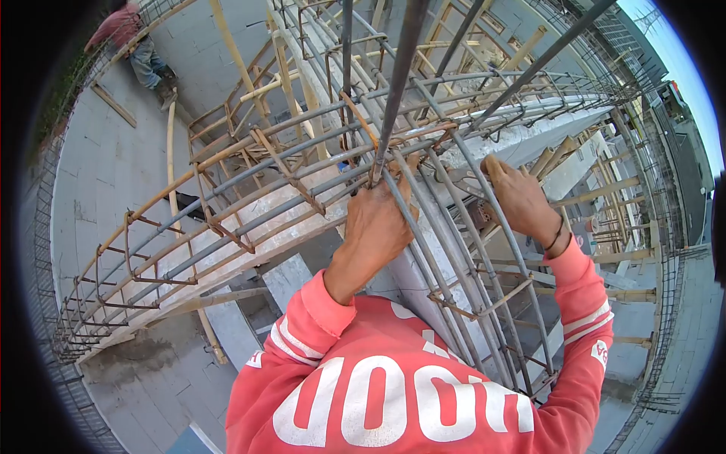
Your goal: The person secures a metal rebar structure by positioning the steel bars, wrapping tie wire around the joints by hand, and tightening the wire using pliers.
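Observation:
My left hand [378,219] is closed at the crossing of two rebar cages, its fingers curled around the foot of a dark upright rebar [392,98]. A grey lengthwise bar [404,208] passes over that hand and hides part of the fingers. To the right, my right hand [522,198] is a fist beside another lengthwise bar [491,198]; what its fingers hold, if anything, is hidden. A rusty bent rod [359,119] sticks up just above my left hand. Rusty stirrups [291,172] ring the long bars of the curved cage.
A pale beam edge [541,136] runs beneath the cages. Wooden props [605,191] and poles [172,159] stand below on both sides. More upright bars [541,64] slant across the top. Another person [144,53] is at the upper left, by the grey block wall [98,174].

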